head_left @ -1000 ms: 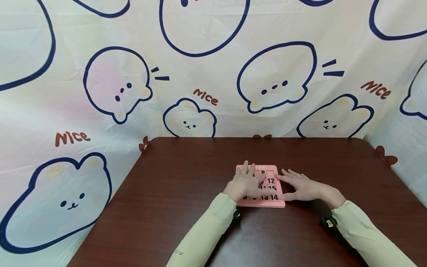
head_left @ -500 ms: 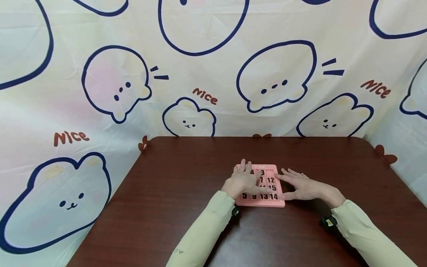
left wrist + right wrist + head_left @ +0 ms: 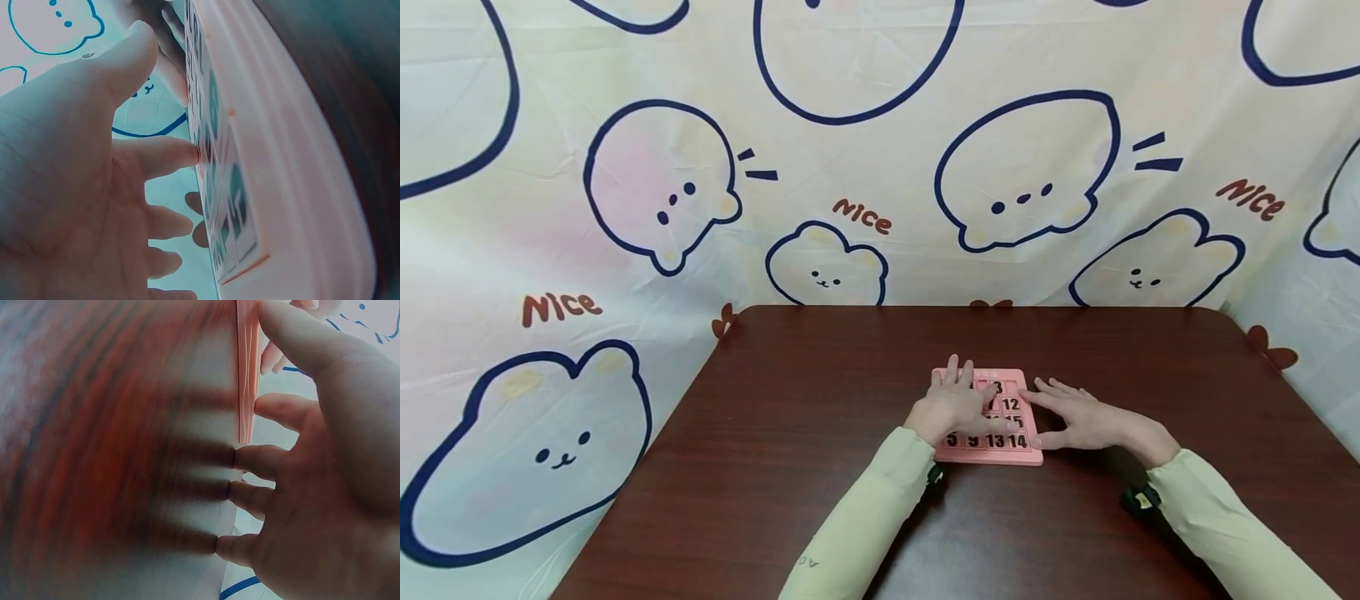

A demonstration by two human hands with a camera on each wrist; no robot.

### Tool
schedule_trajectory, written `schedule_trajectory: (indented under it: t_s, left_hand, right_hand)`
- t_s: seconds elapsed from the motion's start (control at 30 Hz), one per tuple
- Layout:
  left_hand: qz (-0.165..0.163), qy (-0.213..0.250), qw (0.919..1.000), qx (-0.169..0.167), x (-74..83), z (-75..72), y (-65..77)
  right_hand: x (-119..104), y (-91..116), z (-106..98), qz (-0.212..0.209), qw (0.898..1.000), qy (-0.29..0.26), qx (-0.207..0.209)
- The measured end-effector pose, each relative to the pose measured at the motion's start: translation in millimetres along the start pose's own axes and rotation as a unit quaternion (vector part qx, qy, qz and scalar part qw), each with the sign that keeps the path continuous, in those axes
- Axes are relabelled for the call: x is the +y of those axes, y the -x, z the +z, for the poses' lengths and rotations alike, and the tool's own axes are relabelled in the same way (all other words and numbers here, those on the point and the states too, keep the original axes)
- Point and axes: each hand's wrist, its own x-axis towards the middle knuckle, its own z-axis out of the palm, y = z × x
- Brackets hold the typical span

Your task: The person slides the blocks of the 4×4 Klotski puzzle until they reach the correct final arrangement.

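Note:
A pink number slide puzzle (image 3: pixel 988 457) lies flat on the table, with black numerals on its tiles; 3, 12, 15, 5, 9, 13 and 14 can be made out. No numeral shows at its top right corner. My left hand (image 3: pixel 953 410) spreads over the left part and hides several tiles. In the left wrist view, the index fingertip (image 3: pixel 190 153) touches the tile face while the thumb stays raised. Beside the puzzle's right edge is my right hand (image 3: pixel 1081 421). Its thumb and index finger (image 3: pixel 281 409) touch the frame's side, and the other fingertips rest on the table.
The dark brown wooden table (image 3: pixel 820 367) spreads around the puzzle on all sides. Behind it hangs a pale cloth (image 3: pixel 910 275) printed with cartoon bears. Each wrist wears a dark band, the right one (image 3: pixel 1141 498) more visible.
My left hand shifts slightly left over the puzzle, then back right, with the thumb and index finger moving across the tiles. The right hand keeps its place at the edge.

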Motion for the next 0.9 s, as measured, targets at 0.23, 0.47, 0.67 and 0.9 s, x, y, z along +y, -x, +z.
schedule_trajectory:
  t_s: [0.23,0.47,0.67,0.9]
  left_hand:
    - [0.003,0.012,0.9999,-0.003,6.0,0.1,-2.2]
    - [0.009,0.034,0.9994,-0.007,9.7,-1.2,-4.1]
    - [0.009,0.071,0.9974,-0.006,-8.3,-10.0,0.4]
    - [-0.009,0.079,0.9967,-0.011,-34.9,-17.7,9.4]
  right_hand:
    - [0.7,0.7,0.8,0.002,1.000,-0.005,-0.002]
    - [1.3,2.6,0.4,0.002,1.000,-0.006,0.001]
    - [1.2,1.4,0.2,0.015,1.000,-0.009,-0.004]
    - [-0.7,-0.2,-0.2,0.024,1.000,0.000,-0.005]
